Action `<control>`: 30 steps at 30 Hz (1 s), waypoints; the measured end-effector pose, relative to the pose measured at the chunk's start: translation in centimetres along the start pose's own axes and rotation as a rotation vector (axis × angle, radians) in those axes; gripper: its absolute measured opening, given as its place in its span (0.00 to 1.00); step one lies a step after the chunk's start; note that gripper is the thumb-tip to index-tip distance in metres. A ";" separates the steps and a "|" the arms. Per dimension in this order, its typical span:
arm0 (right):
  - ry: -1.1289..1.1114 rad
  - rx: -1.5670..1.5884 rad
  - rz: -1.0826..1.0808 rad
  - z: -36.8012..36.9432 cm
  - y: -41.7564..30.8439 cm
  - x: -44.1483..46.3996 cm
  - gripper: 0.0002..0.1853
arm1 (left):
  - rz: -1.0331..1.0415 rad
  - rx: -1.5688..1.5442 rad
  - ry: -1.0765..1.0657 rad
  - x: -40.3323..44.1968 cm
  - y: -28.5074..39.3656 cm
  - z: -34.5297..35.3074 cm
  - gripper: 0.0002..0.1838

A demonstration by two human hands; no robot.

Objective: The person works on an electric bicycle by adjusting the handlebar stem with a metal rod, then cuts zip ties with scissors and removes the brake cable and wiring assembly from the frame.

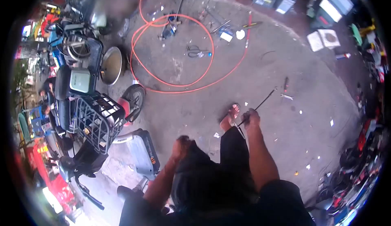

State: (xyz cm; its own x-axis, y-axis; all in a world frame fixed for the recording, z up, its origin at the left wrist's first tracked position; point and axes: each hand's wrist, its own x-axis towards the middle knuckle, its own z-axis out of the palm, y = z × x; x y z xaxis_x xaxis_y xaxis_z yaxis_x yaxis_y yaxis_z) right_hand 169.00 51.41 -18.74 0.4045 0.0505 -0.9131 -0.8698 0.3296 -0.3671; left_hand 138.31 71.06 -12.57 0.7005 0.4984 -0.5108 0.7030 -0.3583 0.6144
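Black and slender, the rod is pinched in your right hand, over the ground, well in from its right edge. Swing its near end carelessly and it could scrape your foot; a slack hold could drop it near the wrench. Your right arm reaches forward; your left hand meets your trousers, its grip impossible to tell.
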 end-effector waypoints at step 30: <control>0.633 -0.886 -0.434 4.5 7.1 41.9 0.21 | 0.156 0.598 0.273 71.1 -17.7 5.2 0.29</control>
State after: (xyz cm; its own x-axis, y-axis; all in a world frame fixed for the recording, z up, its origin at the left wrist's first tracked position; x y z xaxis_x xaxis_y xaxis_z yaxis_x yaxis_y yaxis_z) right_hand 181.05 60.07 -58.79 0.7202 -0.4656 -0.5143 -0.6872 -0.5804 -0.4368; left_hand 176.28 108.74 -62.85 0.7986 0.5584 -0.2246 0.5979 -0.7787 0.1899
